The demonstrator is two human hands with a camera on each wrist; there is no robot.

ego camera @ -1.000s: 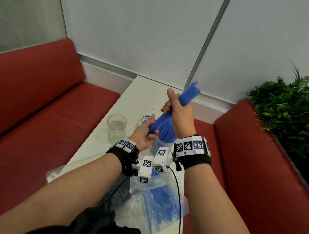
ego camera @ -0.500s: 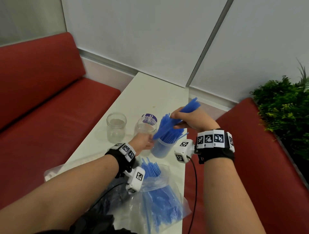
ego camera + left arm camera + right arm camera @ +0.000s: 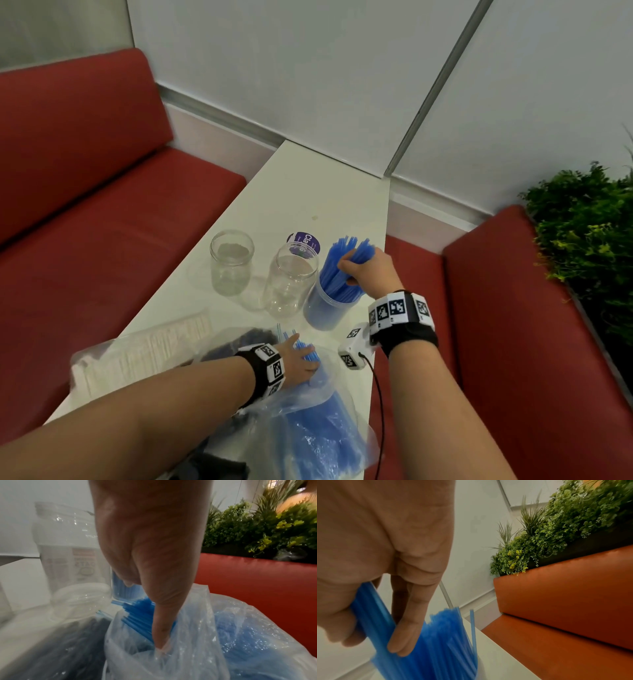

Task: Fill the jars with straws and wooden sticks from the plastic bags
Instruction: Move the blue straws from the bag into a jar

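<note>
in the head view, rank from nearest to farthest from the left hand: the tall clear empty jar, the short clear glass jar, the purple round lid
From the left hand, which rests on the plastic bag of blue straws:
1. Tall clear empty jar, just beyond the hand, mid-table.
2. Short clear glass jar, farther back and to the left.
3. Purple round lid, behind the tall jar, deepest on the table.

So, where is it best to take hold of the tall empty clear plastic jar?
Grip the tall empty clear plastic jar around its upright middle wall, coming from its near left side; the jar packed with blue straws probably blocks its right.
</note>
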